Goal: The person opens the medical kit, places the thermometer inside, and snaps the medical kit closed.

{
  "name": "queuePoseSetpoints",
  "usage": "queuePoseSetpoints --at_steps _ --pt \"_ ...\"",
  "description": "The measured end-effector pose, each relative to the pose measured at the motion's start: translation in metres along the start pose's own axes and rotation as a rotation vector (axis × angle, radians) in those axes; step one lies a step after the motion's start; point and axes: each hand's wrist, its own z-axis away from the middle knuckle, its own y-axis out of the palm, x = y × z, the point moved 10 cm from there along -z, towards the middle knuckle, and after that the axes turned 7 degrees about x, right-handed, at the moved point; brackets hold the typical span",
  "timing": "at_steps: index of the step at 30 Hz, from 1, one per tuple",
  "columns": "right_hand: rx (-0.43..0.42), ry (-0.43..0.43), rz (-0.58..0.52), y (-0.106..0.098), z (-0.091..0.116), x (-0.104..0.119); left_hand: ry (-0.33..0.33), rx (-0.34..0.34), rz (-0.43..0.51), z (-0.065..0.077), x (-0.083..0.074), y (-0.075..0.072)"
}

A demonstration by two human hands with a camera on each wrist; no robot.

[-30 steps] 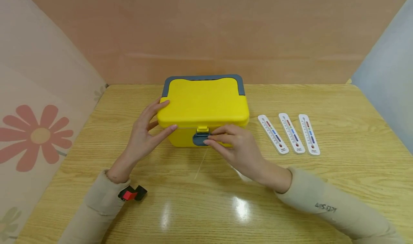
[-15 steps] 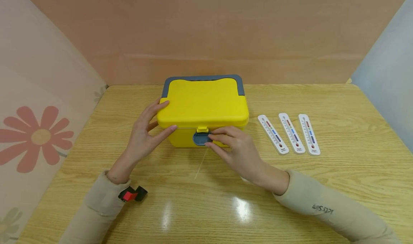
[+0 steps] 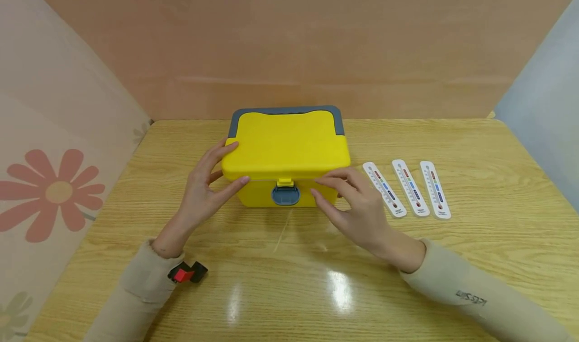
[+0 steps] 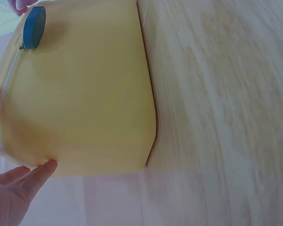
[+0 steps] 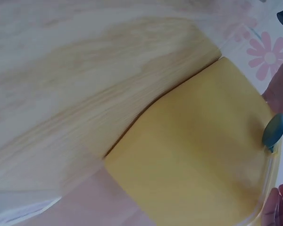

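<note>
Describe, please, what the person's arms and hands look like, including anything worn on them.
The left sleeve and right sleeve are both long and light beige. The right one bears small dark lettering along the forearm; the left one has a small black-and-red piece at its wrist end. The left hand and right hand wear no gloves.

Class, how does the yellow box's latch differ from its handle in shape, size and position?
The latch is a small rounded tab, while the handle is a wider, U-shaped bar. The latch sits on the front of the box; the handle lies around the rear of the lid. Both are blue-grey.
</note>
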Motion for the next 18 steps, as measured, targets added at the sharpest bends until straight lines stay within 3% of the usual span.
queuePoseSetpoints --at_steps 6,10,14,18 --pt "-0.079 0.024 0.040 -0.013 0.003 -0.011 0.018 -0.005 -0.025 0.000 -0.001 0.000" --pt "-0.074 0.044 0.055 -0.017 0.002 -0.018 0.027 -0.004 -0.035 -0.001 -0.002 0.000" --pt "-0.034 0.070 0.064 -0.015 0.000 -0.025 0.024 -0.001 -0.036 -0.001 -0.003 0.000" --pt "0.062 0.097 0.067 -0.007 -0.001 -0.035 0.022 -0.002 -0.044 0.000 -0.004 0.000"
